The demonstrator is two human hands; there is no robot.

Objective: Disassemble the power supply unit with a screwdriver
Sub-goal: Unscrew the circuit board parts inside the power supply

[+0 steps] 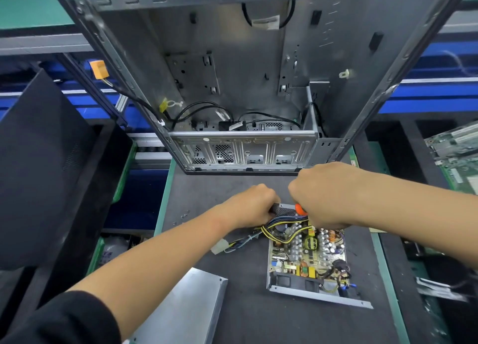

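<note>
The power supply unit (307, 255) lies open on the dark mat, its circuit board with coils and capacitors exposed inside the metal tray. My left hand (251, 205) grips the unit's far left corner by the perforated wall, above the cable bundle (279, 230). My right hand (326, 193) holds an orange-handled screwdriver (300, 209) over the unit's far edge; its tip is hidden under the hand. The removed metal cover (186, 310) lies at the front left.
An empty computer case (232, 72) stands open behind the unit. A black side panel (44, 162) leans at the left. Several small screws (184, 215) sit on the mat. Green circuit boards (457, 149) are stacked at the right.
</note>
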